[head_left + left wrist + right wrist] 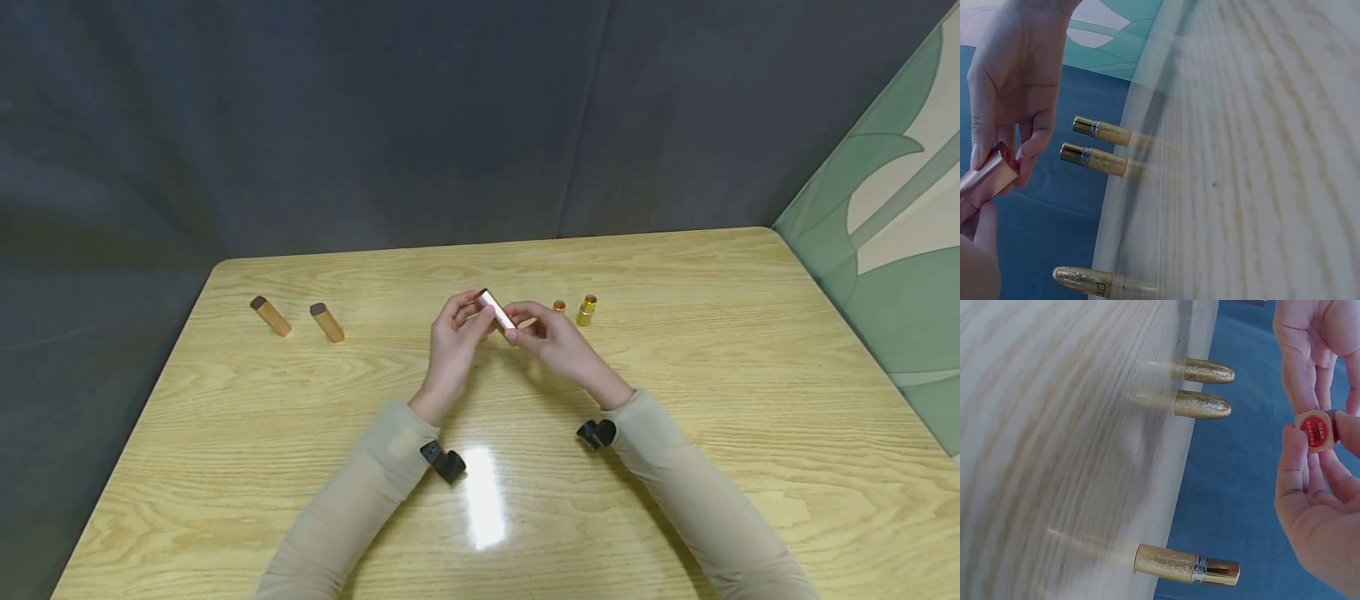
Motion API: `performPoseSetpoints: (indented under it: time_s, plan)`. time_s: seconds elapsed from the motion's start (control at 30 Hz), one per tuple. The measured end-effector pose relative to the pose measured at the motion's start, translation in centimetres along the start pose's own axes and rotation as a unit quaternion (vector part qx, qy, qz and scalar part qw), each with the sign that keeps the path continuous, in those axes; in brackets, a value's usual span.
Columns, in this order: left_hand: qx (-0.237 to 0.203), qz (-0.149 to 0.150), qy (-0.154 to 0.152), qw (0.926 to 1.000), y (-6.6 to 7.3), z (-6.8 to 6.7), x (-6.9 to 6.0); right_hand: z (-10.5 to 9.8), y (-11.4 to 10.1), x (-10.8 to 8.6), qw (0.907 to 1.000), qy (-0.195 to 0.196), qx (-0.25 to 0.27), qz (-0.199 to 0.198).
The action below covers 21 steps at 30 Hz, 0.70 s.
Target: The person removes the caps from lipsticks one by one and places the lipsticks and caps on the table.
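Note:
Both hands hold one shiny rose-gold, squarish lipstick tube (497,309) tilted above the table. The left hand (451,342) pinches its upper part, thumb along the side. At the lower end, the right hand (553,340) grips it between thumb and fingers. A round red label on the end of the tube (1316,432) faces the right wrist camera. Behind the right hand stand two gold lipstick bases (587,310), each with a silver ring and a smooth gold top (1087,126). Two rounded gold caps (1209,371) stand near the hands; the head view hides them.
Two copper-coloured squarish tubes (327,323) with dark tops stand upright at the left of the wood-grain table (375,279). A dark blue curtain (405,125) hangs behind the back edge, and a green-and-white patterned panel (900,250) flanks the right side.

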<state>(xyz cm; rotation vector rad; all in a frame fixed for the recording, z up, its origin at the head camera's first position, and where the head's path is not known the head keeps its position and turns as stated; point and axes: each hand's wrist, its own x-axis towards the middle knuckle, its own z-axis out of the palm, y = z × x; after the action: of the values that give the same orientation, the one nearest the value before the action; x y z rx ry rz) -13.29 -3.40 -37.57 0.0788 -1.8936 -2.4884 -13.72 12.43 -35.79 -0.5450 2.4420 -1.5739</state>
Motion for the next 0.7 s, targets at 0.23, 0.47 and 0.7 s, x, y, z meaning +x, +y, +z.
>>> performPoseSetpoints:
  time_s: [0.23,0.47,0.7]
  plan:
    - [0.012,-0.001,0.004,0.9999,-0.06,0.06,-0.09,-0.01,0.24,-0.09,0.9999,-0.001,-0.011,-0.006]
    - [0.023,0.001,0.004,0.9997,-0.07,0.01,-0.1,0.1,0.47,0.04,0.9999,-0.003,-0.007,-0.01]
    - [0.016,0.008,0.002,0.9998,-0.16,-0.05,-0.06,0.13,0.38,0.07,1.0,-0.004,-0.002,0.0]
